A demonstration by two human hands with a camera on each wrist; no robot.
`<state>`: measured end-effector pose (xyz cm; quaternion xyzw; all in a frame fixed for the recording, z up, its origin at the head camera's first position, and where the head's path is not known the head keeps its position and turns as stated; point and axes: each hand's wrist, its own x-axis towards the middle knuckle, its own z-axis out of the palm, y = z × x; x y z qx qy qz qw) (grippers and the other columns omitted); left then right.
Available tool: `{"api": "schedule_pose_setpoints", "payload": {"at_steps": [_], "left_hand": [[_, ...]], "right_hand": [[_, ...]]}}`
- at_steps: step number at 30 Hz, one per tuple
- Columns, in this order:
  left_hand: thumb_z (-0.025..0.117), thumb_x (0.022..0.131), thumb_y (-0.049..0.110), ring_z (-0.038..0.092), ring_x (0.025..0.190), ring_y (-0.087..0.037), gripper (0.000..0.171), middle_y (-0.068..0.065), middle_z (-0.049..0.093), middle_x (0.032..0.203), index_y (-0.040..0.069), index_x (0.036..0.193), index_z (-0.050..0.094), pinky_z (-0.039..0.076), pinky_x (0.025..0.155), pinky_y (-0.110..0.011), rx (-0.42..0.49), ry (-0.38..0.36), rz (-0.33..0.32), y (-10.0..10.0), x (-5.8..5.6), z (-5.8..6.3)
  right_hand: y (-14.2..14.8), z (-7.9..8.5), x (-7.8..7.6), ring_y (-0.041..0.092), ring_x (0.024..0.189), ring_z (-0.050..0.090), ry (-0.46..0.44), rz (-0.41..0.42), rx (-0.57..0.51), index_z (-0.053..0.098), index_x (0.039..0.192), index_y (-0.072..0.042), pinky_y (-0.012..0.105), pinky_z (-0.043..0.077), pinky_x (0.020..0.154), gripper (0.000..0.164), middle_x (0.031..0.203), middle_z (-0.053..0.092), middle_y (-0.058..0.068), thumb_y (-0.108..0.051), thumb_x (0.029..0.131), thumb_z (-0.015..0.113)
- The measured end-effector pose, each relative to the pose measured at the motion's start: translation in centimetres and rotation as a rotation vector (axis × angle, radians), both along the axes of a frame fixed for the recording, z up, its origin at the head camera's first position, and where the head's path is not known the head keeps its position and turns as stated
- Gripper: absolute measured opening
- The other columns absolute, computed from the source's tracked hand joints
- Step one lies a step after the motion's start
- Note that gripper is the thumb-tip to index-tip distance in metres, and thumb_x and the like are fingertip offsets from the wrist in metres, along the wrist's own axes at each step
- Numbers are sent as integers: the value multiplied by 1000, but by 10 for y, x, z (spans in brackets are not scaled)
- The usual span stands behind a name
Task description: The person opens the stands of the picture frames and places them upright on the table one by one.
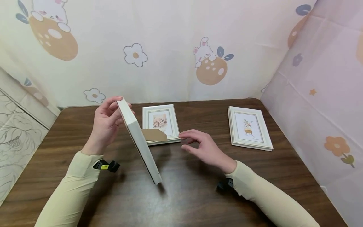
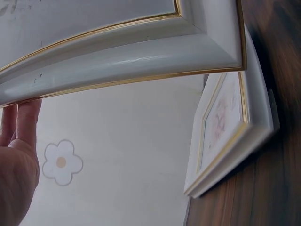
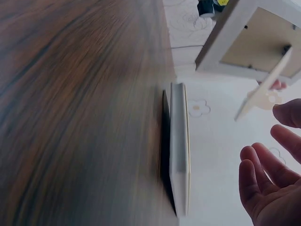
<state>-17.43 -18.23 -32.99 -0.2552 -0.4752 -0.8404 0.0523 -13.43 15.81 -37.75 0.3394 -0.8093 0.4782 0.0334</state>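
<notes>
My left hand (image 1: 106,124) grips a white picture frame (image 1: 140,142) by its upper end, tilted and edge-on in the head view. Its brown easel leg (image 1: 154,135) sticks out from the back toward the right. Gold trim runs along the frame's front moulding (image 2: 117,66) in the left wrist view. From the right wrist view, the beige backing (image 3: 261,40) with small dark clips shows. My right hand (image 1: 205,148), fingers loosely bent and holding nothing, hovers right of the leg, near the corner of a second white frame (image 1: 173,118) with a pink flower picture.
A third white frame (image 1: 250,127) with a potted-plant picture lies at the right of the dark wooden table (image 1: 193,201). A patterned curtain (image 1: 167,72) hangs behind the table's back edge, and another fabric wall (image 1: 317,113) stands along the right side.
</notes>
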Motion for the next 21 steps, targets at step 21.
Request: {"api": "schedule_pose_setpoints", "payload": {"at_steps": [21], "left_hand": [[58, 93, -13, 67, 85, -16, 33, -11, 67, 106, -2, 124, 63, 59, 61, -26, -10, -6, 227, -53, 21, 2]], "right_hand": [[67, 6, 13, 13, 99, 65, -17, -185, 109, 67, 124, -17, 28, 54, 82, 31, 116, 67, -4, -8, 94, 69]]}}
